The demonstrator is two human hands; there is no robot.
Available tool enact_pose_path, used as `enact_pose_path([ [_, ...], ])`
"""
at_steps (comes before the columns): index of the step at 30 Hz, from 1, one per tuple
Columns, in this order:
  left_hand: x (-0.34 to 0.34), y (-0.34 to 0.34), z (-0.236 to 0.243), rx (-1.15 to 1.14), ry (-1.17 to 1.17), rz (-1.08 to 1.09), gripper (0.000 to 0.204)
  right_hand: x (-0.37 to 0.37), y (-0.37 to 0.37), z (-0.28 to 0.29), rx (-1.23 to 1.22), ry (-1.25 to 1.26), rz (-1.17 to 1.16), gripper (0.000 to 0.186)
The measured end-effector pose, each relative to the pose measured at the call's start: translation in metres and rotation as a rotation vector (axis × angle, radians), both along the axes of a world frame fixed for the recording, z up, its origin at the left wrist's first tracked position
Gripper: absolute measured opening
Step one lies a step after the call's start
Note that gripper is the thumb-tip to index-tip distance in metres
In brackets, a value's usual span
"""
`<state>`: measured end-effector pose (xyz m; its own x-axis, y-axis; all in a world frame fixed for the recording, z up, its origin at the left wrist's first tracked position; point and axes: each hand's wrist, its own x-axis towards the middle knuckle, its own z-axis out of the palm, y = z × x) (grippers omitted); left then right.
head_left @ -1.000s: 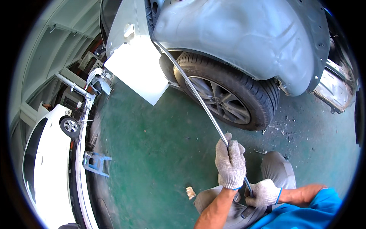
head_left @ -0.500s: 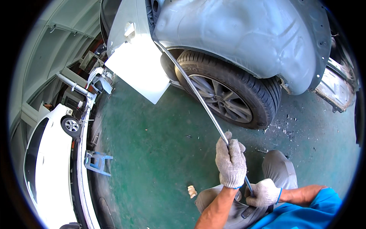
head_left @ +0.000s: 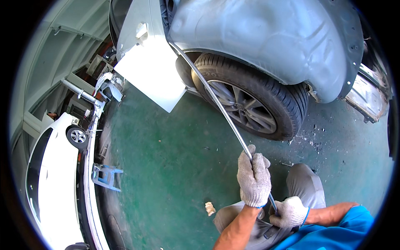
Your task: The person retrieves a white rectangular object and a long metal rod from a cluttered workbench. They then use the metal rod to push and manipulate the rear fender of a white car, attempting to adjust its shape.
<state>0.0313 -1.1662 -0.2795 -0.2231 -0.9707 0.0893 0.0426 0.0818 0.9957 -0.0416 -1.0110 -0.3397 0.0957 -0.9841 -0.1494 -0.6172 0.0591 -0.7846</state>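
Observation:
A long metal pry bar slants from the wheel-arch edge of a grey car body down to my lap. Partway along its lower half, my left hand, in a knitted off-white glove, is closed around it. My right hand, gloved the same way, grips the bar near its dark handle end. The bar's far tip goes in behind the front edge of the dented fender panel, where it is hidden. Below that panel stands a tyre with a multi-spoke alloy wheel.
An open pale door sticks out left of the wheel. Small debris lies on the green floor right of the tyre, and a crumpled beige scrap near my knee. Farther left are a blue step stool and a white car.
Both hands and the bar's lower part have shifted slightly right. The grips stay the same, and the bar's far end remains at the panel edge.

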Motion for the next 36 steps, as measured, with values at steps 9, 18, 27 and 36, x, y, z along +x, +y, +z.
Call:
enact_pose_path([
  [9, 0.000, -0.003, -0.006, -0.028, -0.042, 0.029, 0.025, -0.003, -0.009, -0.008, 0.061, -0.090, 0.078, 0.035],
  [18, 0.001, -0.007, -0.009, -0.027, 0.008, 0.014, 0.025, -0.003, -0.012, -0.005, 0.114, -0.031, 0.078, 0.035],
  [27, -0.002, -0.010, -0.003, 0.005, 0.029, 0.016, 0.025, -0.004, -0.014, 0.000, 0.115, -0.013, 0.067, 0.039],
  [36, -0.003, -0.010, -0.004, -0.011, -0.021, 0.048, 0.024, -0.008, -0.017, 0.000, 0.115, -0.108, 0.095, 0.037],
])
